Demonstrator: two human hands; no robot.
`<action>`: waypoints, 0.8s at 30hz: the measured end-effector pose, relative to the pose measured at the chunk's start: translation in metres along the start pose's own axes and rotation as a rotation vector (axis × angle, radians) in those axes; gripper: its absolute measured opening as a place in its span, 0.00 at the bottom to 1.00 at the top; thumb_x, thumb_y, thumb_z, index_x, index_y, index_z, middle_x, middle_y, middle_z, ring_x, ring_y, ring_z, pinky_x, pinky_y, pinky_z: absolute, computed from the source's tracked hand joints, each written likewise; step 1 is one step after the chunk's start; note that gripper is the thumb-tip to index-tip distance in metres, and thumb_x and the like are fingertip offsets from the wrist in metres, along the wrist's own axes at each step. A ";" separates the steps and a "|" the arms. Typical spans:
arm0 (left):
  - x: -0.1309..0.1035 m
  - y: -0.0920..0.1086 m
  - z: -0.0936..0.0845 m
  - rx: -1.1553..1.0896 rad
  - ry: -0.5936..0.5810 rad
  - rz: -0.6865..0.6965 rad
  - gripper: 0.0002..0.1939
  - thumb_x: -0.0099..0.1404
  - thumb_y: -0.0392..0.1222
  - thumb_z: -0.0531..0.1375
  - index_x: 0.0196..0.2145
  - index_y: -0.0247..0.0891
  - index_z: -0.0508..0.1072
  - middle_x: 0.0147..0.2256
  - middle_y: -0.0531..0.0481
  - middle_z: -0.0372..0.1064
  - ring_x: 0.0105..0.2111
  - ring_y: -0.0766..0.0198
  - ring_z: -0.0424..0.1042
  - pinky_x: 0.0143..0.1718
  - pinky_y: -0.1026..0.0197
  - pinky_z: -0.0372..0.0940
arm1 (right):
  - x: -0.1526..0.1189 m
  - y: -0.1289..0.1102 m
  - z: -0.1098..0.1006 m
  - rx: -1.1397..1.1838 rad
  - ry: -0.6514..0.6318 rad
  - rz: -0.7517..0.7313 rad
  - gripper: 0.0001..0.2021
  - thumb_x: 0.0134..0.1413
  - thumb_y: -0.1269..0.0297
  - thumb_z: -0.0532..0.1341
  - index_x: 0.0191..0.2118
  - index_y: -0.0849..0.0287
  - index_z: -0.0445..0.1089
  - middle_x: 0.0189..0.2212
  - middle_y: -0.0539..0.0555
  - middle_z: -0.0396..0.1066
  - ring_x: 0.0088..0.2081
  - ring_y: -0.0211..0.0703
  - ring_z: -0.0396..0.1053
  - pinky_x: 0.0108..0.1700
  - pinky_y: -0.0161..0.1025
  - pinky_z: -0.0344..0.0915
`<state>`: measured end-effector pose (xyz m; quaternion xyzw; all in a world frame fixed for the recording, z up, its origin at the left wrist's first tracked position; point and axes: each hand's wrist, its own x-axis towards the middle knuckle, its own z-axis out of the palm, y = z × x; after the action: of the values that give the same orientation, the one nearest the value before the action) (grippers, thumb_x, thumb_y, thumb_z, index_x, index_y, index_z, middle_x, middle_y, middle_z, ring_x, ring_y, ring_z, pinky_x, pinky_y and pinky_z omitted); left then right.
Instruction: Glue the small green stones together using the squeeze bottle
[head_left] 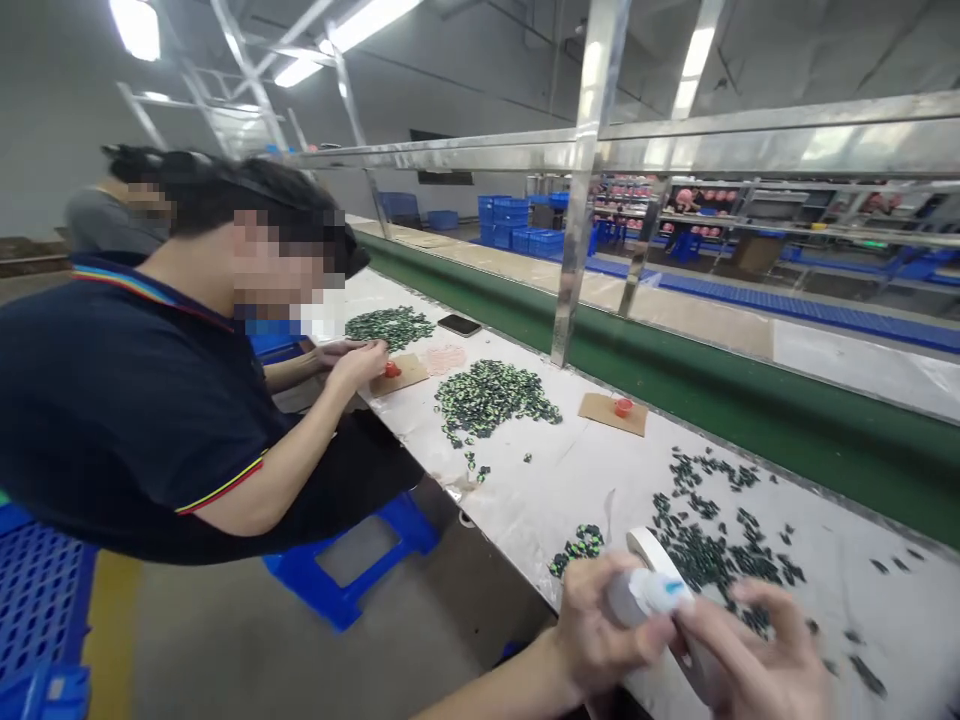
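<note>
My left hand (pixel 600 632) is closed around a small white bottle-like cylinder (pixel 634 597) with a blue mark near its end. Against that end are the fingertips of my right hand (pixel 761 655), which also grips a roll of white tape (pixel 651 550); its fingers partly cover the roll. The roll stands tilted, just behind the cylinder. Beside my left hand lies a small cluster of dark green pieces with light green spots (pixel 577 548). A larger spread of dark pieces (pixel 697 550) lies beyond my right hand.
A co-worker (pixel 150 400) sits to the left, hands over a red cup on cardboard. Another red cup (pixel 623 407) rests on a cardboard piece (pixel 592 408). A heap of green pieces (pixel 491 400), a phone (pixel 459 325), a metal post (pixel 574 270) and a blue stool (pixel 330 590) are nearby.
</note>
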<state>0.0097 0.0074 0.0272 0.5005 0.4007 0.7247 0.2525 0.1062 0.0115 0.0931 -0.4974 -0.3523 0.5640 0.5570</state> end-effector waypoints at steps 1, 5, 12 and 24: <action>0.001 -0.003 -0.002 -0.011 0.024 -0.071 0.14 0.57 0.52 0.62 0.28 0.37 0.72 0.18 0.53 0.67 0.16 0.69 0.60 0.18 0.66 0.59 | 0.003 0.001 0.008 0.032 0.006 0.027 0.29 0.21 0.64 0.76 0.29 0.53 0.57 0.12 0.46 0.70 0.14 0.36 0.64 0.17 0.29 0.63; 0.011 -0.016 -0.010 -0.119 0.137 -0.221 0.13 0.57 0.50 0.63 0.30 0.37 0.72 0.17 0.55 0.68 0.17 0.68 0.65 0.20 0.67 0.62 | 0.017 0.002 0.037 0.186 -0.050 0.150 0.27 0.22 0.67 0.71 0.31 0.53 0.55 0.10 0.42 0.65 0.12 0.35 0.61 0.15 0.29 0.60; 0.027 -0.012 -0.011 -0.441 0.301 -0.471 0.19 0.49 0.56 0.64 0.24 0.36 0.68 0.15 0.58 0.61 0.14 0.73 0.58 0.14 0.71 0.52 | 0.023 0.007 0.055 0.142 -0.138 -0.028 0.25 0.29 0.69 0.67 0.33 0.53 0.51 0.10 0.40 0.66 0.10 0.33 0.57 0.14 0.30 0.59; 0.032 0.023 -0.057 -0.945 -0.067 -0.293 0.23 0.53 0.65 0.61 0.27 0.40 0.73 0.12 0.62 0.43 0.12 0.75 0.42 0.14 0.71 0.48 | 0.046 0.003 0.032 -0.042 0.029 -0.249 0.21 0.34 0.61 0.69 0.33 0.55 0.58 0.17 0.46 0.73 0.15 0.36 0.66 0.19 0.30 0.61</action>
<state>-0.0544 0.0002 0.0533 0.2926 0.0861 0.7674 0.5640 0.0805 0.0611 0.0905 -0.4696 -0.4151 0.4757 0.6172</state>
